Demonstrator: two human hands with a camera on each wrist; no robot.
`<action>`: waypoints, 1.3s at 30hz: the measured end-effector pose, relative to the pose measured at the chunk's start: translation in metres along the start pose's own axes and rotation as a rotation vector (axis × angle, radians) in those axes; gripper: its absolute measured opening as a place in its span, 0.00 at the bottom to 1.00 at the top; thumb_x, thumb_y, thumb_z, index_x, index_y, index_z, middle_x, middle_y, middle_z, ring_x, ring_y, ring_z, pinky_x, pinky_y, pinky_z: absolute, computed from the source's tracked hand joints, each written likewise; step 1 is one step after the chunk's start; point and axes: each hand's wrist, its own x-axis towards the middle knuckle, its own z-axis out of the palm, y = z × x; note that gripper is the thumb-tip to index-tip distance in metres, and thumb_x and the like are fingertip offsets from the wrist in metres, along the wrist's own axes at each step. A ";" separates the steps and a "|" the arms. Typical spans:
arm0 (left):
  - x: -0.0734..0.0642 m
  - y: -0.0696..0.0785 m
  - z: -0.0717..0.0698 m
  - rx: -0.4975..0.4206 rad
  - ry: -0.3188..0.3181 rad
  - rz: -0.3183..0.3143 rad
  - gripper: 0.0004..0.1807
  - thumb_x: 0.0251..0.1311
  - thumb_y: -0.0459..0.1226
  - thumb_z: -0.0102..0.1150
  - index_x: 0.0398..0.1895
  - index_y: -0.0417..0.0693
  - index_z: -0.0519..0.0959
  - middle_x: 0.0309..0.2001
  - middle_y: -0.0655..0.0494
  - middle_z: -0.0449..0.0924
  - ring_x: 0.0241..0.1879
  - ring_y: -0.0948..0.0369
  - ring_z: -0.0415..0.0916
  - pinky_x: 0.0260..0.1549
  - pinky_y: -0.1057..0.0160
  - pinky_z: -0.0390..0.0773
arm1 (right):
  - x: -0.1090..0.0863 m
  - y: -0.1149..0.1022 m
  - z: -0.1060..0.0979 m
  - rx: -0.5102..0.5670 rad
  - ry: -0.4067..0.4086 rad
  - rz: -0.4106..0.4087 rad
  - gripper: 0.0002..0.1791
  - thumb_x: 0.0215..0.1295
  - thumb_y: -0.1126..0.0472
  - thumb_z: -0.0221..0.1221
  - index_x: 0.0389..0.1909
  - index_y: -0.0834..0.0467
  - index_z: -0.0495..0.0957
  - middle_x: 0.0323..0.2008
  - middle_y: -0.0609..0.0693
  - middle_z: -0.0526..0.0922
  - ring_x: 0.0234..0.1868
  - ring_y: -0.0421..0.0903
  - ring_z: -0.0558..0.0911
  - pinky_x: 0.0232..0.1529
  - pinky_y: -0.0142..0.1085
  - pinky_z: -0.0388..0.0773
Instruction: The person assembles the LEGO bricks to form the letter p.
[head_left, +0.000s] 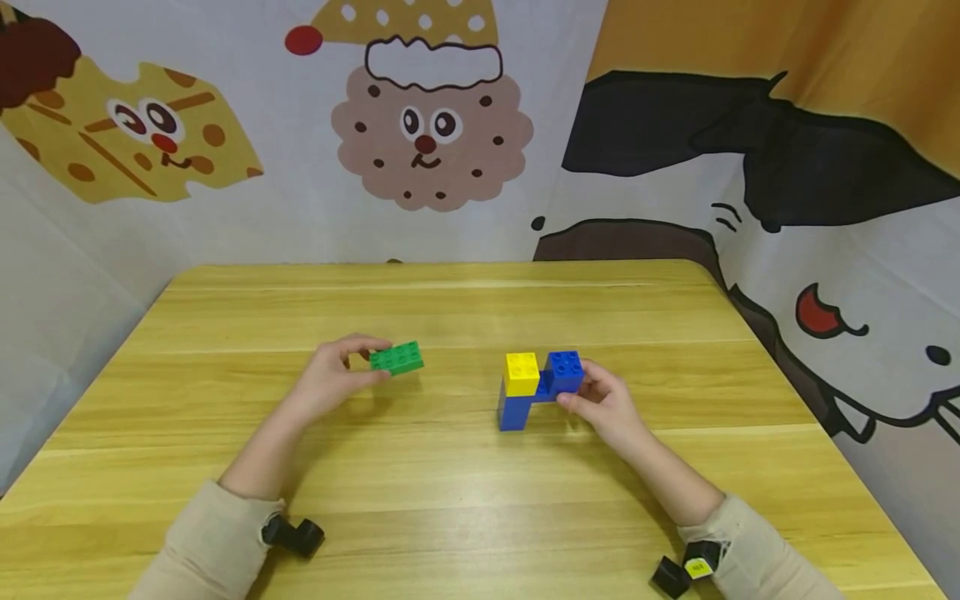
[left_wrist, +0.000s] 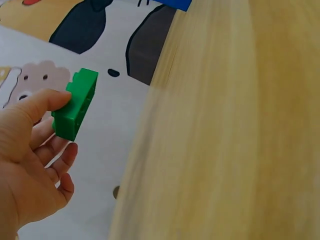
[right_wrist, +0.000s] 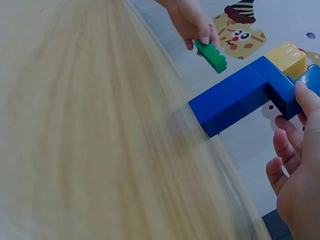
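Note:
A green toy brick (head_left: pixel 397 358) with two rows of studs is pinched between the thumb and fingers of my left hand (head_left: pixel 335 377), lifted over the table. In the left wrist view the thumb presses one face of the green brick (left_wrist: pixel 77 105). My right hand (head_left: pixel 609 407) grips the right end of a brick assembly. That assembly has a column of blue bricks (right_wrist: pixel 232 97), a yellow brick (head_left: pixel 521 374) on top of the column, and a blue arm reaching sideways with a blue brick (head_left: pixel 565 372) on it. Whether the column touches the table I cannot tell.
Both hands are over a wood-grain table (head_left: pixel 450 517). Behind it hangs a cloth (head_left: pixel 262 225) printed with cartoon figures. A black device (head_left: pixel 294 535) is strapped to the left wrist, and another black device (head_left: pixel 686 569) to the right.

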 end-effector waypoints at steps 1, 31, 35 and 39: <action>0.000 0.002 0.001 -0.001 0.003 0.012 0.21 0.53 0.36 0.69 0.53 0.48 0.81 0.45 0.52 0.78 0.37 0.48 0.67 0.26 0.60 0.63 | 0.000 0.000 0.000 -0.004 0.000 0.001 0.26 0.59 0.77 0.60 0.50 0.45 0.78 0.37 0.44 0.82 0.35 0.39 0.79 0.36 0.30 0.77; 0.004 0.076 0.029 -0.119 0.042 0.236 0.20 0.52 0.34 0.70 0.50 0.50 0.82 0.47 0.60 0.78 0.43 0.56 0.68 0.37 0.53 0.59 | -0.001 -0.001 -0.001 -0.009 -0.013 -0.006 0.26 0.61 0.77 0.58 0.51 0.43 0.78 0.33 0.45 0.81 0.29 0.39 0.76 0.30 0.31 0.76; 0.007 0.083 0.037 -0.109 0.030 0.259 0.20 0.52 0.34 0.70 0.51 0.51 0.82 0.47 0.63 0.78 0.43 0.57 0.68 0.37 0.52 0.60 | -0.001 0.000 -0.001 -0.022 -0.014 -0.001 0.26 0.61 0.77 0.58 0.51 0.43 0.78 0.33 0.45 0.81 0.29 0.39 0.76 0.30 0.31 0.76; 0.009 0.090 0.044 -0.113 0.014 0.283 0.20 0.52 0.35 0.70 0.51 0.53 0.82 0.46 0.64 0.78 0.43 0.58 0.68 0.38 0.52 0.61 | 0.000 0.000 -0.001 -0.019 -0.021 0.000 0.26 0.61 0.77 0.58 0.51 0.44 0.78 0.32 0.45 0.81 0.29 0.40 0.76 0.30 0.32 0.76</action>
